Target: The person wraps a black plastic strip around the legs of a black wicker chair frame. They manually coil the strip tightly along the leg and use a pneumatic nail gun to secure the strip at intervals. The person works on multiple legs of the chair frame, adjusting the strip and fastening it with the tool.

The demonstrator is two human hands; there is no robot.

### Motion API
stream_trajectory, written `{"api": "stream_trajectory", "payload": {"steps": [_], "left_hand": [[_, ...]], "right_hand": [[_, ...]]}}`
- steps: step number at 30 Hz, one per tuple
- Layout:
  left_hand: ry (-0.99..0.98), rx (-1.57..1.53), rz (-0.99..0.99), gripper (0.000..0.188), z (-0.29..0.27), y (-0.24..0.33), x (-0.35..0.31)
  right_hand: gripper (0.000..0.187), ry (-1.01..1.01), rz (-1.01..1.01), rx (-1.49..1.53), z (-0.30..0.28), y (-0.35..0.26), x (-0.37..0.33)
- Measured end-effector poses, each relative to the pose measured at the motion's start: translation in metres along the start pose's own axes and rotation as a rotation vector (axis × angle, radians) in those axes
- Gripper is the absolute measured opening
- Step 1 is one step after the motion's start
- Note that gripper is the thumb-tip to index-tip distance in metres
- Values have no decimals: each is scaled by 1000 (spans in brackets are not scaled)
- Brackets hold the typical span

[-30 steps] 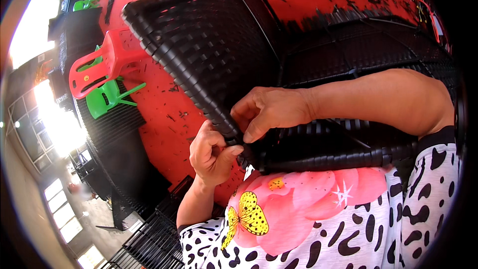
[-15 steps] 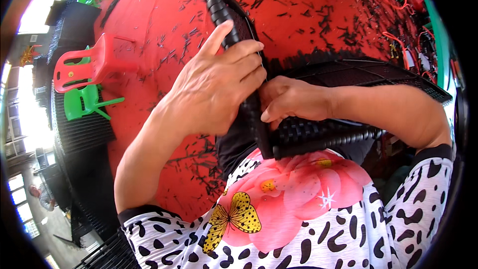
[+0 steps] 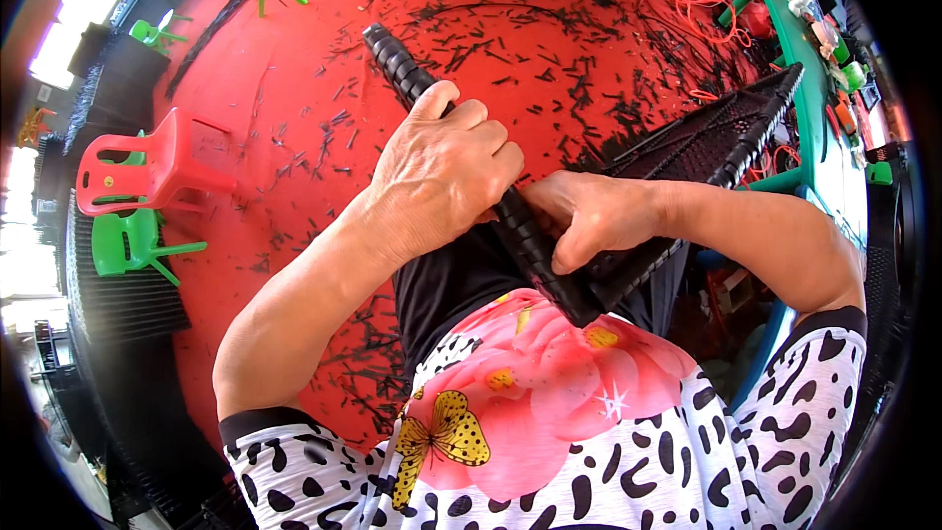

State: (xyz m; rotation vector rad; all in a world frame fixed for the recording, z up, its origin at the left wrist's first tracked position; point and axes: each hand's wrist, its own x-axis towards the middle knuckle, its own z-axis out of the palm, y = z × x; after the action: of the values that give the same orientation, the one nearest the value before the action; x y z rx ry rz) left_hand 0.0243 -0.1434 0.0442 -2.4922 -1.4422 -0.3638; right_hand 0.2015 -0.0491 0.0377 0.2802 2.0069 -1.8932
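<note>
A black woven wicker frame (image 3: 751,123) lies across my lap, with a mesh inside and strip-wrapped edges. One thick wrapped edge bar (image 3: 392,61) runs slantwise from the far left down to my shirt. My left hand (image 3: 446,167) is closed around the middle of this bar, knuckles up. Just right of the bar, my right hand (image 3: 603,221) is bent inward against the frame's inner side, its thumb showing near the bar. Its other fingertips are tucked out of sight, and what they pinch is hidden.
Short black strip scraps (image 3: 491,69) litter the red floor (image 3: 285,108). At left stand a red plastic chair (image 3: 186,162) and a green one (image 3: 137,245). Along the right runs a green-edged table (image 3: 810,128) with small items on it. Orange cords (image 3: 702,15) lie at the far right.
The frame has swung: the bar's far end dropped toward the left and its mesh end rose toward the table. My left hand's fingers have closed tighter around the bar. My view has shifted too.
</note>
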Motion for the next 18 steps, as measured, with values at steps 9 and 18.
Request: {"api": "stream_trajectory", "payload": {"steps": [9,18], "left_hand": [[86,-53,-74,9,17,44,-7],[95,-28,-222,11,2,65,-39]], "right_hand": [[32,-8,81,-17,18,14,-26],[44,-15,73,-332,38,3,-12]]}}
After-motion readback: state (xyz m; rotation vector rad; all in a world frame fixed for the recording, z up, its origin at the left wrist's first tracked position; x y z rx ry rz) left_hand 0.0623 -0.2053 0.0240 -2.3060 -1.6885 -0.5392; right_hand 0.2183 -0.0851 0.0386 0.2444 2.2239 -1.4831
